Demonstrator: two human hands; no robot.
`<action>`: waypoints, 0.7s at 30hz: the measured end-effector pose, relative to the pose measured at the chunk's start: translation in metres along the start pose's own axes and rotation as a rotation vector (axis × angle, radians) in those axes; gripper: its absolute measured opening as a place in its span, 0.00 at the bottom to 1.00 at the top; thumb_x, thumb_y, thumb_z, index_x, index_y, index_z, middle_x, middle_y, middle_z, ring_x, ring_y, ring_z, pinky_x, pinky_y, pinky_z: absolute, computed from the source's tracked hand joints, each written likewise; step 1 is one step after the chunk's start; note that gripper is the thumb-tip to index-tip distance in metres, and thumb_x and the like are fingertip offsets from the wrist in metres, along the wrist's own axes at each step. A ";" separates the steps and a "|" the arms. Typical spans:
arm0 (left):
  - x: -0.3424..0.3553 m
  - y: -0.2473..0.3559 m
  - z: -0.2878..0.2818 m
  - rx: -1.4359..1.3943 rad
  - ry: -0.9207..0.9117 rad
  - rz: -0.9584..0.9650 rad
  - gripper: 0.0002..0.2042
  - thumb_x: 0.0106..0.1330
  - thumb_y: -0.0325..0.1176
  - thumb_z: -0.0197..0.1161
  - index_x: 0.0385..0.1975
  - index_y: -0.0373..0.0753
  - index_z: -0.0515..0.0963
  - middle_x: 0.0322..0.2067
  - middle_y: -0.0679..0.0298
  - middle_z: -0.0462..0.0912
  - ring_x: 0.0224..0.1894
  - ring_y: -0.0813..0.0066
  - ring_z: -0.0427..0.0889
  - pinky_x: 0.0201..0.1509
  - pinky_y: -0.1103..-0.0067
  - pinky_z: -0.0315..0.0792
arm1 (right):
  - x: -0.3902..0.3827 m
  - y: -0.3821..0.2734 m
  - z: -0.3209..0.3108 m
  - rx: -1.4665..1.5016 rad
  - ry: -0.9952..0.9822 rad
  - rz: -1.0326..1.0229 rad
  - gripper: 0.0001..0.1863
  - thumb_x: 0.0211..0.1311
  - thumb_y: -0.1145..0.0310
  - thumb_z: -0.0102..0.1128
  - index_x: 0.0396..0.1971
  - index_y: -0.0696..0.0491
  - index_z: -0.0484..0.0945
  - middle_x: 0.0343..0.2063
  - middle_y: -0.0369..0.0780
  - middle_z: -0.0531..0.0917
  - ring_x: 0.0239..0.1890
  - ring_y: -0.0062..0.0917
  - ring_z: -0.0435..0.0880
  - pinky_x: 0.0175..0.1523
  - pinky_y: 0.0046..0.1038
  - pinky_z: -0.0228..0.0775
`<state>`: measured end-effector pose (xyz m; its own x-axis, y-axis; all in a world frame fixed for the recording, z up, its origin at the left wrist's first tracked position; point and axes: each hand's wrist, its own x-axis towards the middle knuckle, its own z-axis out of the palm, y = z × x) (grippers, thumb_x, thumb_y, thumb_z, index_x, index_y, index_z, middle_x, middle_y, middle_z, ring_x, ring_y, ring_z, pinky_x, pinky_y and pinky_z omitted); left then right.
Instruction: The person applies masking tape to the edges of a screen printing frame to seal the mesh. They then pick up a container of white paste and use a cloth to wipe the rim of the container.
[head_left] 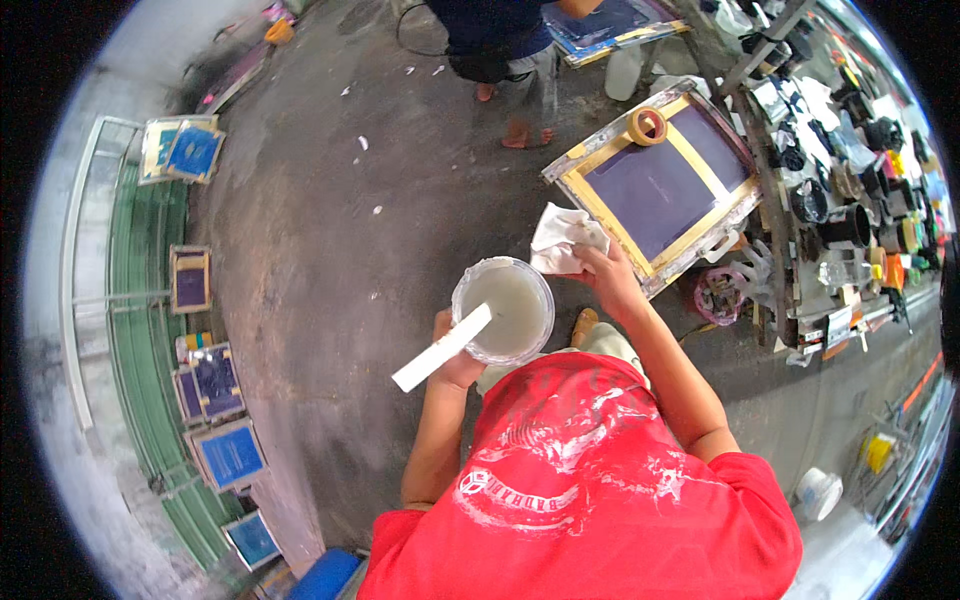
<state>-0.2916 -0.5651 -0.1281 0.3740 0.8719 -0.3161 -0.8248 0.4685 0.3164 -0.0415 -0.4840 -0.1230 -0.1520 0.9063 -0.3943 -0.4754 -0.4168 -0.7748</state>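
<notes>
My left hand (452, 368) grips a round translucent container (517, 315) of cloudy, greyish liquid, with a flat white stick (430, 356) lying across its rim and out to the lower left. Just above and right of it, my right hand (604, 277) pinches a crumpled white cloth (563, 237). Beyond that hand, a purple screen-printing frame (647, 208) edged with yellow tape lies tilted, its corner close to the cloth. A brown tape roll (646, 126) rests on the frame's upper part.
Another person (485, 45) stands barefoot at the top beside a blue frame (590, 30). A shelf crowded with pots (843, 226) runs along the right. Below it is a pink bucket (718, 297). More frames (228, 452) lean along the left wall. A white bucket (816, 492) sits lower right.
</notes>
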 end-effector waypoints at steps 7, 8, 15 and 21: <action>0.040 0.079 0.035 -0.002 -0.165 -0.068 0.32 0.70 0.57 0.45 0.67 0.42 0.58 0.64 0.59 0.66 0.64 0.59 0.67 0.66 0.58 0.64 | 0.031 -0.031 0.085 -0.025 0.086 -0.150 0.19 0.58 0.80 0.49 0.51 0.57 0.74 0.44 0.39 0.81 0.45 0.27 0.82 0.52 0.30 0.75; 0.045 0.088 0.030 -0.024 -0.145 -0.111 0.32 0.70 0.57 0.45 0.67 0.42 0.59 0.64 0.59 0.66 0.64 0.60 0.68 0.66 0.59 0.64 | 0.037 -0.043 0.093 -0.173 0.081 -0.274 0.18 0.57 0.80 0.49 0.49 0.58 0.75 0.42 0.39 0.81 0.44 0.27 0.82 0.51 0.30 0.75; 0.064 0.140 0.021 -0.051 -0.227 -0.299 0.29 0.69 0.55 0.48 0.63 0.41 0.64 0.61 0.56 0.70 0.61 0.58 0.71 0.64 0.57 0.66 | 0.076 -0.154 0.198 -1.302 -0.052 -1.376 0.14 0.50 0.76 0.54 0.37 0.51 0.81 0.36 0.39 0.80 0.42 0.30 0.79 0.48 0.36 0.71; 0.077 0.153 0.008 -0.070 -0.267 -0.413 0.29 0.68 0.55 0.50 0.62 0.41 0.66 0.60 0.57 0.71 0.60 0.60 0.72 0.65 0.58 0.65 | 0.081 -0.173 0.291 -1.803 -0.484 -1.360 0.13 0.51 0.55 0.64 0.28 0.49 0.85 0.34 0.37 0.80 0.42 0.32 0.77 0.48 0.35 0.67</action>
<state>-0.3854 -0.4253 -0.0967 0.7633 0.6260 -0.1596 -0.6081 0.7797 0.1495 -0.2237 -0.3182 0.1235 -0.7768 0.4455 0.4451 0.4985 0.8669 0.0025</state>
